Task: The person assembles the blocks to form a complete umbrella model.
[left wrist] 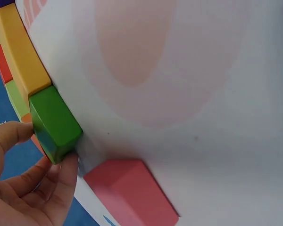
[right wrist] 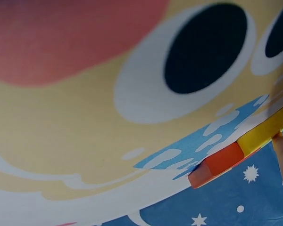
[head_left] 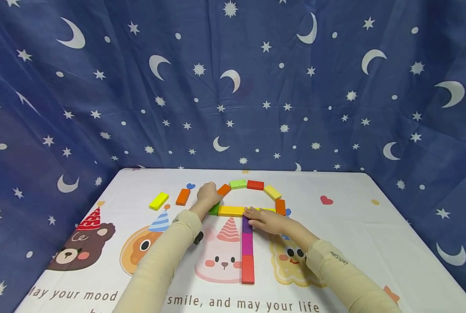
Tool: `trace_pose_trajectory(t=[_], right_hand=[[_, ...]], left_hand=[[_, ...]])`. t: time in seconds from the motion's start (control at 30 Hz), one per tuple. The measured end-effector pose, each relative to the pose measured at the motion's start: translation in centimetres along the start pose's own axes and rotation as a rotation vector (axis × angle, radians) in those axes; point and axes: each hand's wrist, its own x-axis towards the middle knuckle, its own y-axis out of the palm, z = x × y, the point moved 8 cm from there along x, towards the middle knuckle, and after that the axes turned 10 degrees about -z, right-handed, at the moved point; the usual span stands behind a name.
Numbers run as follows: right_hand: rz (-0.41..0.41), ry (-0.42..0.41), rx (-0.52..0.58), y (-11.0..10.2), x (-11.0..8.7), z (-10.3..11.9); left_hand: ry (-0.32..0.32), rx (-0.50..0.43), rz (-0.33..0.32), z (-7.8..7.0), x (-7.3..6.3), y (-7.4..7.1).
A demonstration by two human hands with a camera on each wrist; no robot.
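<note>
My left hand (head_left: pixel 208 195) pinches a green block (left wrist: pixel 56 122) between thumb and fingers. The block meets the end of a yellow-orange block (head_left: pixel 230 211) in a straight row. My right hand (head_left: pixel 271 221) lies with fingers stretched over the row's middle, its fingertips at a yellow block (right wrist: pixel 269 128). Below that spot runs a column of a purple block (head_left: pixel 247 225), a magenta block (head_left: pixel 247 243) and a red block (head_left: pixel 248 269). Above the row, several blocks form an arch, including a light green block (head_left: pixel 238 184) and an orange-red block (head_left: pixel 280 207) at the right end.
A loose yellow block (head_left: pixel 159 201) and an orange block (head_left: pixel 183 197) lie to the left. In the left wrist view, a pinkish-red block (left wrist: pixel 132 193) sits near the left hand. A printed white tablecloth (head_left: pixel 350 243) covers the table, with a blue starry curtain (head_left: pixel 233 108) behind.
</note>
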Motion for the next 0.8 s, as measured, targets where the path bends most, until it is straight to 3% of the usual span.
trace_pose_trajectory(t=[0.47, 0.8], right_hand=[[0.004, 0.004, 0.003, 0.13, 0.11, 0.13], [0.007, 0.009, 0.007, -0.01, 0.03, 0.08]], left_hand=[[-0.035, 0.041, 0.053, -0.01, 0.59, 0.66], [0.008, 0.069, 0.066, -0.28, 0.39, 0.22]])
